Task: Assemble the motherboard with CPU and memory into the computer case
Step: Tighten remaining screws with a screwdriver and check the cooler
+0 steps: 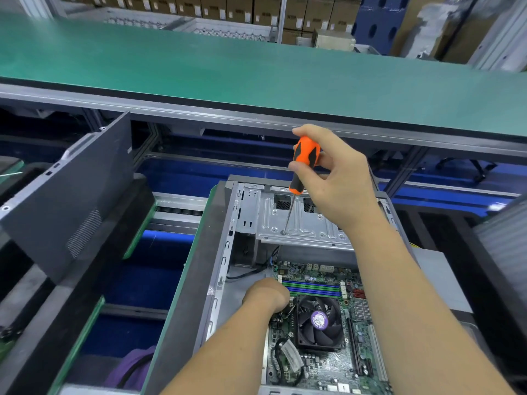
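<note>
The motherboard (pixel 322 354), with fan (pixel 319 320) and memory sticks (pixel 312 289), lies inside the open case (pixel 228 223). The left hand (pixel 266 295) rests at the board's left edge, fingers tucked under; its grip cannot be told. The right hand (pixel 333 178) grasps an orange screwdriver (pixel 302 163), its tip on the drive bracket (pixel 302 226). A side panel (pixel 71 195) leans to the left, and a green table (pixel 228 69) lies beyond.

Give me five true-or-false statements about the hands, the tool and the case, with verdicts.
1. The right hand holds an orange screwdriver. True.
2. The screwdriver's tip is on the CPU fan. False: it is on the metal drive bracket.
3. The left hand rests inside the computer case on the motherboard. True.
4. The motherboard lies on the green bench. False: it sits in the case.
5. The left hand holds a screwdriver. False: the right does.
</note>
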Demonstrator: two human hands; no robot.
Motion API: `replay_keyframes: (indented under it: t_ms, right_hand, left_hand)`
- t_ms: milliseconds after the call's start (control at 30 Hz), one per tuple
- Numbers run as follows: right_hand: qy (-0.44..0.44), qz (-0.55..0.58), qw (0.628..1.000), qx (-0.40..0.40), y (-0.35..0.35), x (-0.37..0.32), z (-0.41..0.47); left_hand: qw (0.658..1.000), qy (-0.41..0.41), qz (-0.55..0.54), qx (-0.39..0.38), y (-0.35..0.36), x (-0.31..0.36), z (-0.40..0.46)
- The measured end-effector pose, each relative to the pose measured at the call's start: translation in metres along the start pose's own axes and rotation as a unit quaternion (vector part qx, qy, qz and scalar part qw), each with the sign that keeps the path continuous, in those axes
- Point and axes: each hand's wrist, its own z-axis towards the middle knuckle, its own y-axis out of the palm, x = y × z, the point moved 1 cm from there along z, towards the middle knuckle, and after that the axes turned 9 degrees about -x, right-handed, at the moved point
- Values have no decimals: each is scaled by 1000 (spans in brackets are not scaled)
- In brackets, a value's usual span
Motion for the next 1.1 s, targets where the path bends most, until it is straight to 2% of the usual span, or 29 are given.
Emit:
replay_keyframes:
  t_ms: [33,133,267,400,633,867,1000,1100]
  right_hand:
    - [7,-7,1000,0,-1,3,0]
    - [29,-14,999,3,-3,10,4]
    - [47,-25,998,-40,-7,13,11]
    - [56,-21,997,-42,-5,14,14]
    - [43,-25,998,-45,2,12,14]
    - [40,26,998,-51,1,9,8]
    - [26,-39,999,-27,1,11,9]
    - [30,-79,996,3,-1,16,10]
  left_hand:
    - [1000,11,-14,8,-1,1,-5]
    - [998,24,53,-9,-2,1,-1]
    - [997,19,72,-20,-2,0,-1]
    - [996,22,80,-22,-2,-1,-2]
    - [998,29,62,-11,-3,0,-5]
    - [999,32,23,13,0,-2,-8]
    - [997,20,-14,71,2,-4,-11]
    - [998,17,16,60,-2,1,-26]
